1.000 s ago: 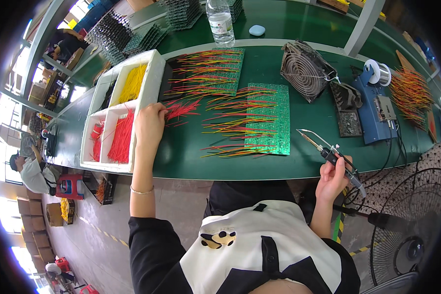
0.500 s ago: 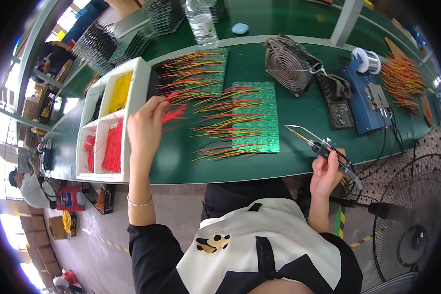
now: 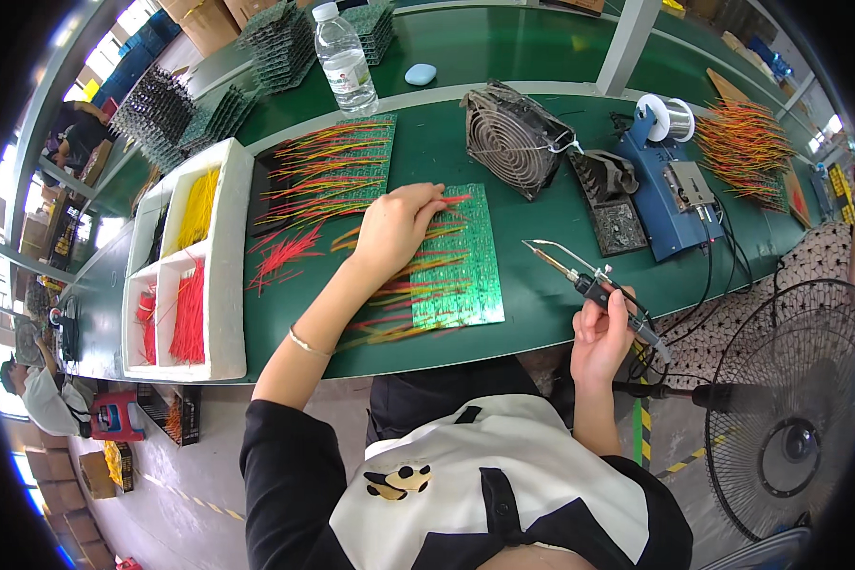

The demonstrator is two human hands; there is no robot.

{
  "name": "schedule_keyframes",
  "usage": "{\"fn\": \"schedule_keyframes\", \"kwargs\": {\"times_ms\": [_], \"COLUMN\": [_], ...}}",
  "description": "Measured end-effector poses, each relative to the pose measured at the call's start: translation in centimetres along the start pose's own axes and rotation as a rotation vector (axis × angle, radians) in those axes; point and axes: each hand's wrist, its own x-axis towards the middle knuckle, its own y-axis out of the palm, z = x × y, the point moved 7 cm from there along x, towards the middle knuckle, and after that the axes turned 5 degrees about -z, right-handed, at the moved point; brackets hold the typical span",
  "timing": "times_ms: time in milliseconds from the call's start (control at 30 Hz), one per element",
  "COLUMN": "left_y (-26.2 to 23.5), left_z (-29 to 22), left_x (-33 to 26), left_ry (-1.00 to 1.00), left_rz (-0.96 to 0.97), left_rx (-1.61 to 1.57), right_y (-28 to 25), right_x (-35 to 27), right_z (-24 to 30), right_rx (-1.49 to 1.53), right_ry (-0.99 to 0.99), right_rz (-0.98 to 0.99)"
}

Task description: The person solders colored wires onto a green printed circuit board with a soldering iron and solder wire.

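Note:
My left hand (image 3: 399, 226) is over the upper part of a green circuit board (image 3: 484, 275), fingers pinched on a red wire (image 3: 458, 199) at the board's top edge. Rows of red and yellow wires stick out leftward from this board, partly hidden under my hand and forearm. My right hand (image 3: 598, 337) grips a soldering iron (image 3: 594, 288) with a thin curved feed tube beside its tip; the tip points up and left, apart from the board. A loose pile of red wires (image 3: 285, 255) lies left of my left forearm.
A white foam box (image 3: 228, 285) with yellow, red and black wires stands left. Behind lies another wired board (image 3: 380, 142). A bottle (image 3: 345, 66), small fan (image 3: 513, 142), blue solder feeder (image 3: 651, 190) with spool (image 3: 670, 116) and wire bundle (image 3: 746, 152) surround the work; a floor fan (image 3: 788, 418) stands right.
My left hand has moved right from the loose red wires to the top of the circuit board. My right hand keeps the soldering iron in much the same pose. The whole view has shifted slightly.

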Motion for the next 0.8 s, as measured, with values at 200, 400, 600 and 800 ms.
{"fn": "schedule_keyframes", "kwargs": {"times_ms": [200,400,600,800], "left_y": [-1.0,-1.4,-0.7,-0.4], "left_z": [-2.2,-2.8,-2.6,-2.6], "left_x": [-1.9,-1.8,-2.6,-2.8], "left_ry": [0.025,0.164,0.179,0.199], "left_rz": [-0.052,-0.151,-0.159,-0.131], "left_rx": [0.017,0.073,0.018,-0.017], "right_y": [0.2,2.0,3.8,3.1], "right_x": [0.2,1.6,2.3,2.2], "right_z": [0.1,0.2,-1.6,-2.3], "right_rx": [-0.014,-0.148,-0.189,-0.217], "right_ry": [-0.007,-0.054,0.011,0.056], "right_rz": [0.013,0.001,0.09,0.043]}}
